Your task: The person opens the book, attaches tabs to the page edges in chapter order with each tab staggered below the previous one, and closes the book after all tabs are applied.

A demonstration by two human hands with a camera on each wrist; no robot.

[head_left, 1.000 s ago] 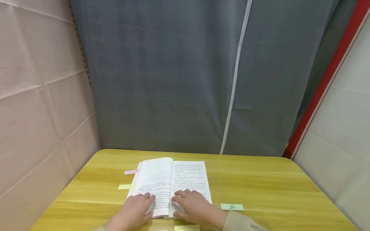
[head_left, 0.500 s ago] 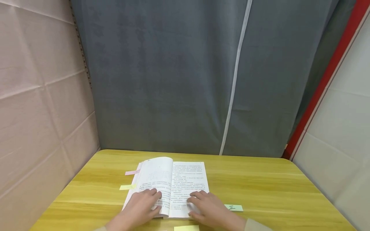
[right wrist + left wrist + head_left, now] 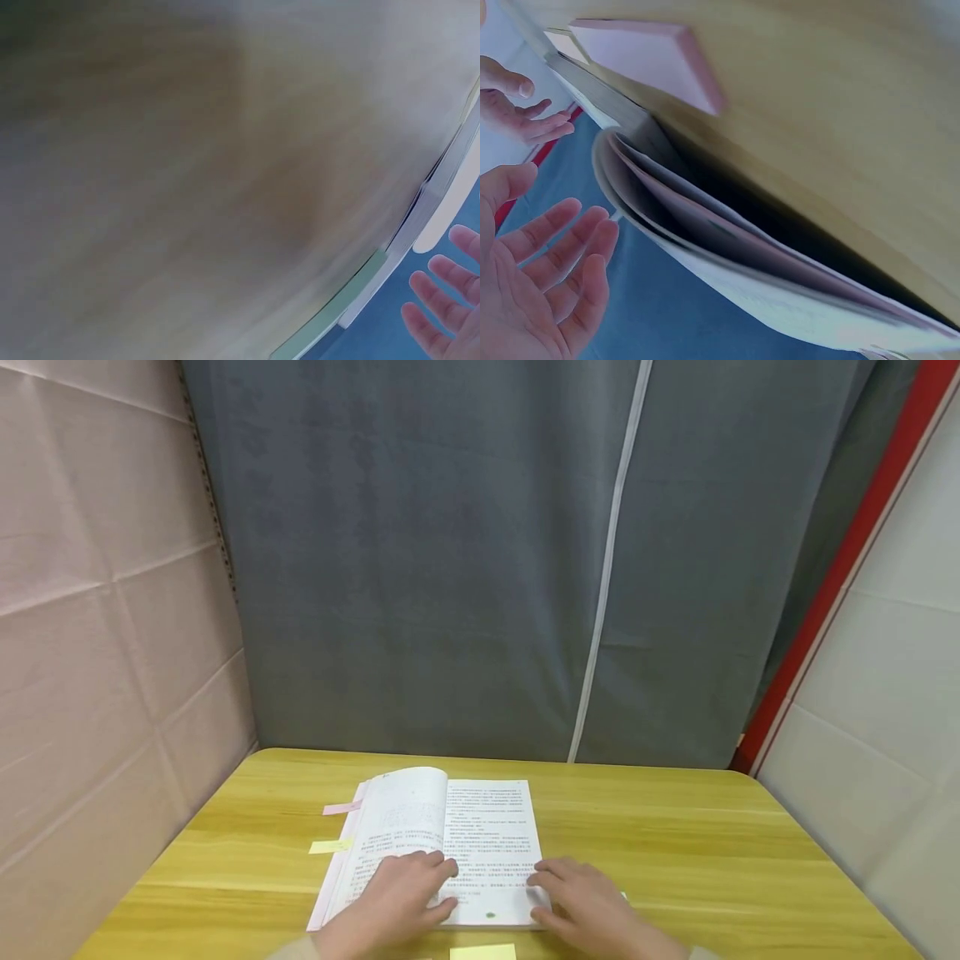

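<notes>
Open book [image 3: 442, 843] lies flat on the counter [image 3: 712, 852], near its front edge. Left hand [image 3: 397, 902] rests on the pages by the spine, fingers straight and lightly spread; right hand [image 3: 592, 910] lies at the book's lower right corner, fingers relaxed. Looks like the pressing-flat step. Next move prob. needs the left hand pinning the pages while the right lifts off.

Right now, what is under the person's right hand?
The right hand rests at the right edge of the open book on the wooden table. In the head view the hand hides that spot; the right wrist view shows a green note beside the book edge.
</notes>
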